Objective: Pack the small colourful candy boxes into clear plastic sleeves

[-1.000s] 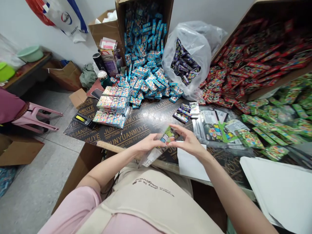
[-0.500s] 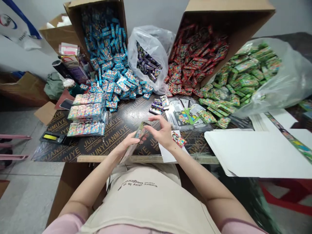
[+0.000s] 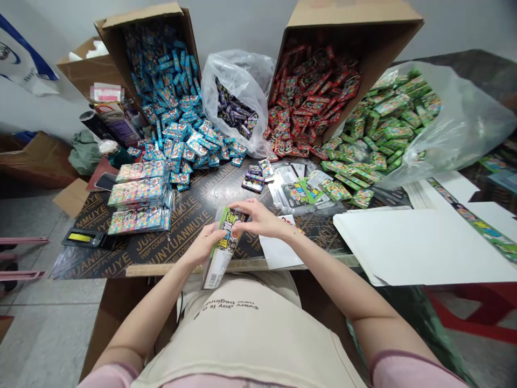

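Observation:
Between both hands is a clear plastic pouch (image 3: 219, 265) with a black and green printed card showing in it, tilted above the table's front edge. My left hand (image 3: 208, 242) grips its left side. The fingers of my right hand (image 3: 252, 218) close on its upper right part. To the right of the hands a white sheet (image 3: 278, 252) lies on the table, with a small red packet partly behind my right forearm. Just beyond the hands sit a few purple packets (image 3: 253, 179) and flat clear pouches with green and black cards (image 3: 299, 191).
Stacked filled pouches (image 3: 139, 194) stand at the left, near a black tray (image 3: 86, 237). Behind are boxes of blue packets (image 3: 177, 134) and red packets (image 3: 311, 102), and bags of purple and green packets (image 3: 396, 124). White cards (image 3: 412, 248) overhang the front edge at right.
The pouch has turned so its printed front faces the camera. My right hand has moved slightly left and down over its upper part. The whole view has shifted a little.

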`<action>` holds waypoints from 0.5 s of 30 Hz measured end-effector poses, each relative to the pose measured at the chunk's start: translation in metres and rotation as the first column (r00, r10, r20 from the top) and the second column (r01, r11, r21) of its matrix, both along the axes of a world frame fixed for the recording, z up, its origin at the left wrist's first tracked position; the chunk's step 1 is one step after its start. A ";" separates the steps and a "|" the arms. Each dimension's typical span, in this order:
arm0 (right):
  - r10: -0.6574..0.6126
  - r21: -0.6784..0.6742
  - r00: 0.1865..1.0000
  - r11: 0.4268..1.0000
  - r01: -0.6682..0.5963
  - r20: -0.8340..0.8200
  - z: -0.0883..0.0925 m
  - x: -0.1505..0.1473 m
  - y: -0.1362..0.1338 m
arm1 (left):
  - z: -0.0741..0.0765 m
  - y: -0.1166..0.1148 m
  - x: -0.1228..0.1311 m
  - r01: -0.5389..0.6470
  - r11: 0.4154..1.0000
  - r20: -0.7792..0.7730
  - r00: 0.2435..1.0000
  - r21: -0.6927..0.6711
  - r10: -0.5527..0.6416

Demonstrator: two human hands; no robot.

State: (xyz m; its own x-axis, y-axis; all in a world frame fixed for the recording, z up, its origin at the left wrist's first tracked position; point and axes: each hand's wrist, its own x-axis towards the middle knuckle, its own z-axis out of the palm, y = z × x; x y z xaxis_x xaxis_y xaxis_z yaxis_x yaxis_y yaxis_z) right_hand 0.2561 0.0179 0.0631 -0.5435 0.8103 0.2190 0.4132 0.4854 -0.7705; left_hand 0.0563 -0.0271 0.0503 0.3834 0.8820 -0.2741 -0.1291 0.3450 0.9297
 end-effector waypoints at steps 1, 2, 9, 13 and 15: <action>-0.039 0.026 0.999 0.999 0.040 -0.018 0.000 -0.003 -0.001 | 0.000 0.001 0.001 -0.023 1.000 -0.008 1.000 0.008 0.023; -0.113 0.064 0.992 0.991 0.116 -0.048 0.000 -0.006 -0.003 | 0.001 0.002 0.002 -0.046 0.999 -0.018 0.999 0.019 0.047; -0.380 -0.270 0.830 0.919 0.288 -0.409 -0.012 -0.019 -0.009 | 0.013 0.016 0.001 -0.140 0.972 -0.135 0.977 0.186 0.167; -0.332 -0.459 0.841 0.881 0.114 -0.427 -0.022 -0.017 -0.008 | 0.006 0.019 0.003 -0.104 0.914 -0.398 0.877 0.391 0.270; -0.375 -0.477 0.824 0.866 0.149 -0.424 -0.021 -0.014 -0.009 | 0.002 0.022 0.006 -0.099 0.907 -0.412 0.867 0.409 0.280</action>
